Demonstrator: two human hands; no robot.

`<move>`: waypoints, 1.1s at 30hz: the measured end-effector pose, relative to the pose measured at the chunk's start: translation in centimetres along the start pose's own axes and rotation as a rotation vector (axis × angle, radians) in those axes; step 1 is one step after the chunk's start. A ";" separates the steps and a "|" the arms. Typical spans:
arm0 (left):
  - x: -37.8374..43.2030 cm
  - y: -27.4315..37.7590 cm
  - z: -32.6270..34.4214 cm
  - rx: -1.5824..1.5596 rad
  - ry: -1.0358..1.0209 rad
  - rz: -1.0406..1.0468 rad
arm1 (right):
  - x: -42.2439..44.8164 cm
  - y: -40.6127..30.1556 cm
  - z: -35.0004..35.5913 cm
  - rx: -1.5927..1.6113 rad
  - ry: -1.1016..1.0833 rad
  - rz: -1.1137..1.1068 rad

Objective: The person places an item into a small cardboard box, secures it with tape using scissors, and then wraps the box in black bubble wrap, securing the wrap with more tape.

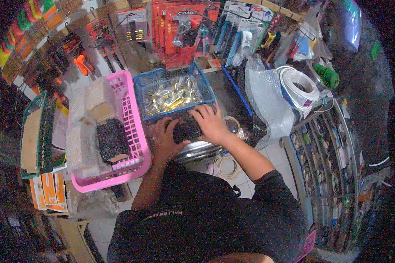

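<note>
A dark package (186,129), apparently in black wrapping, lies in front of me; its edges are hard to make out in the dim light. My left hand (167,138) curves around its left side, thumb toward me. My right hand (211,123) rests over its right end with bent fingers. Just beyond my fingertips stands a blue plastic basket (141,86) holding shiny brass-coloured and silver fittings (174,95) in clear bags. To the left, a pink plastic basket (141,138) contains bubble-wrapped parcels (85,131) and a black-wrapped bundle (112,139).
A tape roll (232,124) sits right of my right hand. Bubble wrap (266,98) hangs beside a white cable coil (298,87). Packaged tools (184,33) hang along the back. A pale coil (227,167) is below, a compartmented rack (326,171) at right, a green basket (33,138) at left.
</note>
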State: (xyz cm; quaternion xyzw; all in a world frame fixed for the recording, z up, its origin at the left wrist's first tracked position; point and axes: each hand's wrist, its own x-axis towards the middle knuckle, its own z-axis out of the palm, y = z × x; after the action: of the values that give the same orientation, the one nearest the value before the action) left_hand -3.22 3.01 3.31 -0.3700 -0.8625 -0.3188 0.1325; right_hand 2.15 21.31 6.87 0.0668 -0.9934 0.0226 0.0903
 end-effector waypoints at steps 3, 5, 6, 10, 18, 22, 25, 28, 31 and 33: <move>-0.9 -0.7 1.4 0.028 0.071 0.046 | -1.1 -0.3 1.8 -0.098 0.079 -0.006; -1.7 -1.0 2.4 0.067 0.068 0.097 | -2.2 0.0 3.2 -0.071 0.121 0.003; -2.2 -0.9 2.6 0.111 0.055 0.126 | -2.9 -0.1 3.7 -0.040 0.141 0.002; -4.5 -2.1 4.7 0.093 0.061 0.302 | -5.3 -0.7 5.1 0.048 0.221 -0.009; -4.7 -2.4 6.7 0.213 0.244 0.225 | -9.0 -0.1 5.5 0.182 0.437 0.430; -4.2 -1.5 5.8 0.261 0.200 0.204 | -10.7 1.4 6.3 0.067 0.283 0.573; -4.3 0.8 3.4 0.274 0.191 0.157 | -10.6 1.5 6.7 -0.022 0.214 0.562; -6.4 -0.4 4.8 0.155 0.301 0.134 | -10.1 1.6 7.0 -0.075 0.209 0.571; -6.8 -0.7 4.4 0.063 0.402 0.239 | -9.8 2.3 7.0 -0.043 0.273 0.593; -7.1 -0.5 3.3 0.018 0.352 0.278 | -9.8 2.4 6.5 0.059 0.363 0.636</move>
State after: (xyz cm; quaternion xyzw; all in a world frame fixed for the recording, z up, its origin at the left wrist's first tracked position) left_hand 1.31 0.98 -2.72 -0.4226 -0.7697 -0.3493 0.3271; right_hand 10.23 24.54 -1.39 -0.2479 -0.9313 0.0895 0.2515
